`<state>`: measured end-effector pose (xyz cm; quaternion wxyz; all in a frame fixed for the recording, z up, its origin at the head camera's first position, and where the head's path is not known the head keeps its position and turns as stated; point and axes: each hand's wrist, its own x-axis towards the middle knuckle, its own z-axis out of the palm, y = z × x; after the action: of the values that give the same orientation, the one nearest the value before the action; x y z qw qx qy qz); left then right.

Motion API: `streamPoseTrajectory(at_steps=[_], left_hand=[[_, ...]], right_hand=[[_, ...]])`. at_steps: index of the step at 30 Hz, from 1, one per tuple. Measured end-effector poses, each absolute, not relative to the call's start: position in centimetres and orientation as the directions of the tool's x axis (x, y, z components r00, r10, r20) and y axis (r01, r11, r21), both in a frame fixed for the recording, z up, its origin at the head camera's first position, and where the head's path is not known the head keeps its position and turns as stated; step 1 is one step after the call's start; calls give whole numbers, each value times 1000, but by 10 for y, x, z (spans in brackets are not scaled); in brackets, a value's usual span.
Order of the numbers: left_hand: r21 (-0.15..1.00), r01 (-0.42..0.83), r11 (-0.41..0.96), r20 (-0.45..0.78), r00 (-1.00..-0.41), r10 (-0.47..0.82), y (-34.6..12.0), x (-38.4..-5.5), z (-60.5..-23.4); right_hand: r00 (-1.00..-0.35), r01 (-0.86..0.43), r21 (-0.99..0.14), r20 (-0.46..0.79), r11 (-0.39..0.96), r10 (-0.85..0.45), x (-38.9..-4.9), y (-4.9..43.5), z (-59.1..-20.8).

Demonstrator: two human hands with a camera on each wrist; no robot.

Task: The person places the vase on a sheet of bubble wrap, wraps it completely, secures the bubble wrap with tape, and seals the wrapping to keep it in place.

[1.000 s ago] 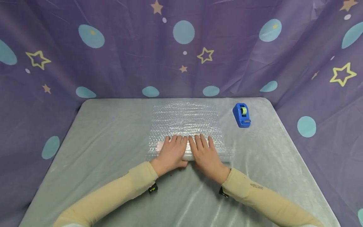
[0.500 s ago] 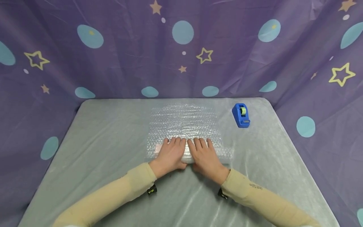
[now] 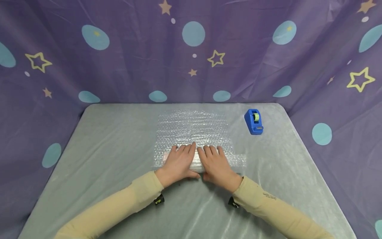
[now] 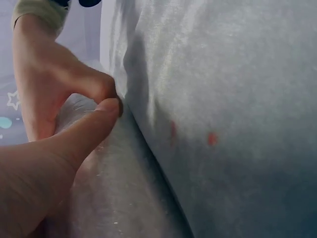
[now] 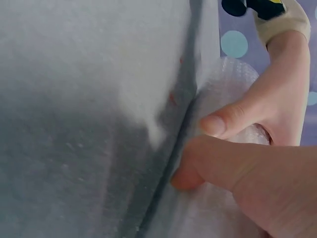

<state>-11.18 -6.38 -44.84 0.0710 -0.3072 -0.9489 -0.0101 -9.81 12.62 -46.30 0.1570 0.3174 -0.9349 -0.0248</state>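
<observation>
A sheet of clear bubble wrap (image 3: 192,127) lies flat on the table, its near end wrapped into a thick roll (image 3: 197,165). Something pale pink (image 3: 165,155) shows at the roll's left end; its kind is hidden. My left hand (image 3: 177,165) holds the roll, fingers over the top and thumb along the near side. Beside it my right hand (image 3: 217,166) grips the same roll, fingers over it and thumb low on the near side. Both wrist views show the thumbs close together against the bubble wrap (image 4: 119,188).
A blue tape dispenser (image 3: 254,122) with a roll of tape stands at the back right of the table. Grey cloth covers the table (image 3: 119,132). A purple curtain (image 3: 134,59) with stars and dots hangs behind and at both sides.
Both hands and the roll have shifted slightly toward the person. My left index finger now reaches farther forward, and the left thumb extends more to the right.
</observation>
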Motion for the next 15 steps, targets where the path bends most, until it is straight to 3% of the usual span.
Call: streamPoseTrajectory(at_steps=[15], left_hand=[[-171,595,786,218,-755,619,-58,-89,-447]], right_hand=[[-782,-611,42,123,790,-611,-111,128,-448]])
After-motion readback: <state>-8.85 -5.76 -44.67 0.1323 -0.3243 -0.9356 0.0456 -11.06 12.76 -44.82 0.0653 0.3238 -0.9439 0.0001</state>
